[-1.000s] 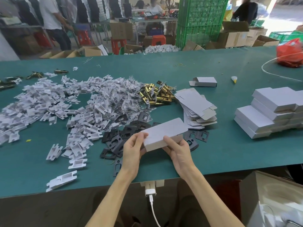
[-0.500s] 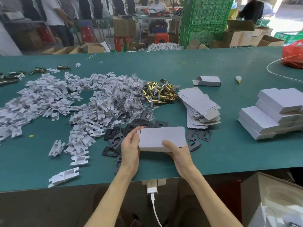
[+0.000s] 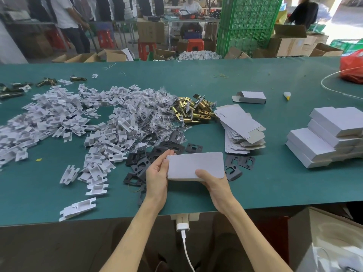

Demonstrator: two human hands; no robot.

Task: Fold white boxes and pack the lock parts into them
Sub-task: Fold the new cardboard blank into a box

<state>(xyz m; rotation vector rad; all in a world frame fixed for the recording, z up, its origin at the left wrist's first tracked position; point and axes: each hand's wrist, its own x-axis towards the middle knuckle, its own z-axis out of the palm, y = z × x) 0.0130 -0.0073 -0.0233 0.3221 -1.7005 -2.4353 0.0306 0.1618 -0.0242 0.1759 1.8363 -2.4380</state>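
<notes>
A closed white box (image 3: 196,165) lies flat near the table's front edge, over some black strike plates (image 3: 141,163). My left hand (image 3: 157,177) holds its left end, fingers against the short side. My right hand (image 3: 214,183) grips the near right corner, thumb on top. A heap of white plastic inserts (image 3: 78,122) spreads across the left. Bagged parts (image 3: 157,114) and brass latches (image 3: 194,110) lie behind the box. A stack of flat unfolded boxes (image 3: 241,130) sits to the right.
Finished white boxes (image 3: 330,138) are stacked at the right. One half-open box (image 3: 251,97) lies further back, a small glue bottle (image 3: 287,95) beside it. A red bag (image 3: 353,67) sits far right. A charger and cable (image 3: 182,226) hang at the table's front edge.
The box was tilted up between my hands a second ago; it has been turned level and lowered onto the table. Both hands keep hold of it.
</notes>
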